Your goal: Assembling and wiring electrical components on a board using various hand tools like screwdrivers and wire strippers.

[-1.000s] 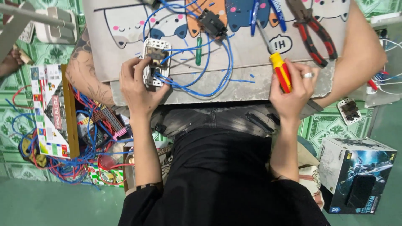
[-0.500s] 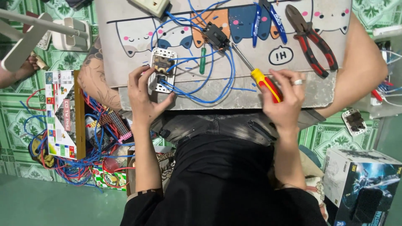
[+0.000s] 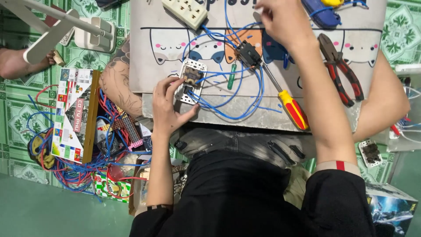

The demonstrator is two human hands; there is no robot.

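Left hand [image 3: 169, 107], centre-left of frame, fingers curled around a white wall switch module [image 3: 190, 81], thumb under its lower edge, fingertips on its left side. Module lies on the grey surface [image 3: 153, 66] printed with cartoon cats, blue wires [image 3: 228, 103] looping out of it to the right. Right hand [image 3: 280, 19] is at top centre, fingers bent and pinched near the blue wires running up there; partly cut by the frame edge and blurred, so cannot tell whether it grips anything.

Red-and-yellow-handled screwdriver [image 3: 291, 107] lies loose on the surface, right of centre, tip pointing up-left to a small black switch block [image 3: 249, 55]. Green marker-like stick [image 3: 231, 77] just left of that block. Red-handled pliers [image 3: 340, 70] at right, lying flat, well apart from both hands. White power strip [image 3: 184, 11] at top centre-left. Blue tool [image 3: 322, 15] at top right.

Lower left on the green tiled floor [image 3: 17, 123]: tangle of red and blue wires [image 3: 74, 171], colourful printed box [image 3: 72, 114]. Another person's arm [image 3: 17, 63] at far left edge. Spare switch module [image 3: 370, 152] at right edge.
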